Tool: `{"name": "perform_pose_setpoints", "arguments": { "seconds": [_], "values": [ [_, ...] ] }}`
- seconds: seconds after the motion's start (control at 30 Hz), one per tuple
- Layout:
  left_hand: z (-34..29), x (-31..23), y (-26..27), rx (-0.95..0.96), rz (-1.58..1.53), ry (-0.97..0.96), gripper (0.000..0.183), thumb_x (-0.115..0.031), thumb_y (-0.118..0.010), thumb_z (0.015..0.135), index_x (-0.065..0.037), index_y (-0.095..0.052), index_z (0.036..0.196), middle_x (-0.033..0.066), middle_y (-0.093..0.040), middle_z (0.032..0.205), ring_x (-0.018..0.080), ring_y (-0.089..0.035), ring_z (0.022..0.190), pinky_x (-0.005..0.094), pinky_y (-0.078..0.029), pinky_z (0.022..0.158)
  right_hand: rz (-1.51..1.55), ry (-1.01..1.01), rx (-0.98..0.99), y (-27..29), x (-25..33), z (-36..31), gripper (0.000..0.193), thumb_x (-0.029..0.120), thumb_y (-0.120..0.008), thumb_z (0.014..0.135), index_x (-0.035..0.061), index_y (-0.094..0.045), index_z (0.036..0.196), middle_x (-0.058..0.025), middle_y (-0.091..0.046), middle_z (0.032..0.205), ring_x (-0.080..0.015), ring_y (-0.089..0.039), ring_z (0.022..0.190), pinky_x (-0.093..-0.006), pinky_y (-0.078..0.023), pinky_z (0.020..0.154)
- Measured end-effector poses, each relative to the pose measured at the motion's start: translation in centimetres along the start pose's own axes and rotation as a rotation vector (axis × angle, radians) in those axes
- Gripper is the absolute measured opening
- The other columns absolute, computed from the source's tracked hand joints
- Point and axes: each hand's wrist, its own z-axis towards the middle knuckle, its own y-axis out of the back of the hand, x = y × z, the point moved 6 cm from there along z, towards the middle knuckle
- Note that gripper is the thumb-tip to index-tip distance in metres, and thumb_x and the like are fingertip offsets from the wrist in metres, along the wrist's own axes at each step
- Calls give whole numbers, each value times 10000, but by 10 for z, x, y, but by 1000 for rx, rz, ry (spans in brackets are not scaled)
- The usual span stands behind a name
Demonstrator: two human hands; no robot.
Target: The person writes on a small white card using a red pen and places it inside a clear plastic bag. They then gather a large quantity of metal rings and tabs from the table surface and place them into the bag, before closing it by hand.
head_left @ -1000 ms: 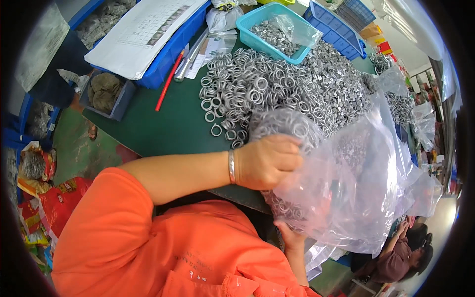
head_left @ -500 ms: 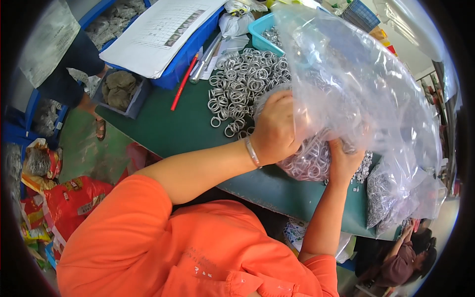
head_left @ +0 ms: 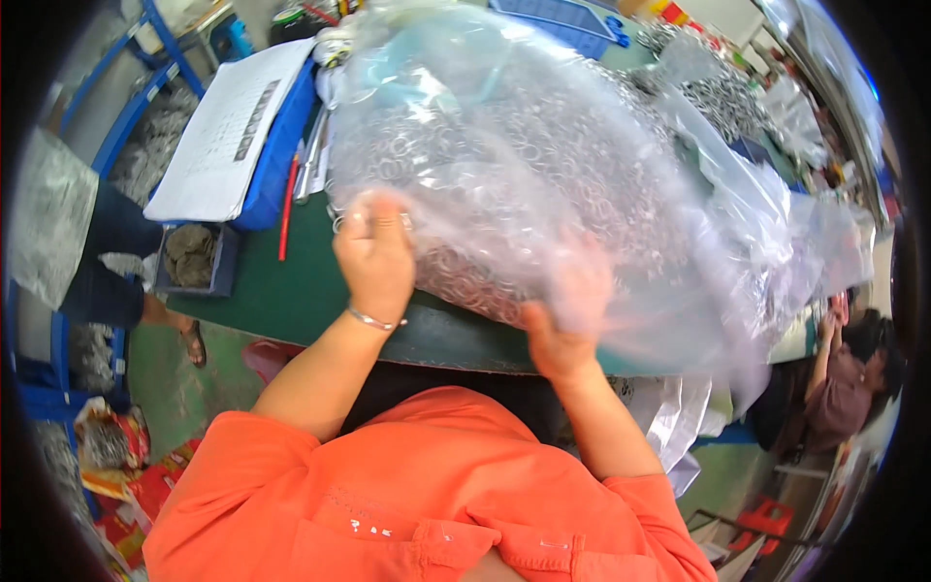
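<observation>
Green worktop (head_left: 262, 296) beneath the large clear plastic bag (head_left: 485, 165), with blue shelving (head_left: 60, 330) far left of the bag; left hand (head_left: 376, 250) curled tight on the film at the bag's near-left edge; right hand (head_left: 572, 306) against the bag's near side, fingers blurred and veiled by film, so cannot tell whether gripping or only supporting; best, probably, to keep the weight low over the worktop, share it between both palms and avoid pulling on thin film, likely to stretch or tear; along the bag's near bottom, metal rings (head_left: 470, 286); farther up, more rings, impossible to sort as inside or beneath; showing through the bag's far part, a pale blue tray (head_left: 451, 73), contents unclear; beyond the bag, a blue crate (head_left: 562, 27); left of the bag, a blue bin (head_left: 281, 145) topped with papers (head_left: 218, 145), then a small grey box (head_left: 224, 267) holding a brownish lump (head_left: 190, 254).
</observation>
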Motion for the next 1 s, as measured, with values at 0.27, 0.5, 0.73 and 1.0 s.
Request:
{"name": "perform_pose_setpoints", "arguments": {
  "seconds": [0.27,0.5,0.73,1.0],
  "values": [
    [19,21,56,38,-594,283,126,-147,-467,967,-53,-552,966,41,-598,895,122,-594,789,249,-504,661,-23,24,-49,-41,45,10,397,364,-615,763,195,-647,1121,-102,-457,1383,-353,-379,1245,-586,-263,971],
    [35,-10,47,-260,-2,-7,211,-221,-471,973,-23,-544,979,27,-567,837,106,-542,721,242,-459,619,141,81,-42,-85,42,64,373,310,-641,724,166,-649,1068,-134,-534,1226,-374,-420,1153,-568,-301,910],
    [37,-50,45,-219,114,-267,198,-173,-494,976,-1,-592,973,15,-592,865,85,-533,772,229,-437,689,467,-24,-35,-65,36,67,394,334,-694,734,149,-658,1081,-114,-570,1176,-321,-441,1163,-525,-296,945],
    [28,-81,13,46,455,-643,301,-99,-616,899,30,-547,1162,90,-561,1108,197,-527,1027,304,-412,915,524,-91,-440,-15,-1,62,86,113,-670,852,34,-662,884,-60,-640,794,-151,-568,654,-258,-440,583]
  ]
}}
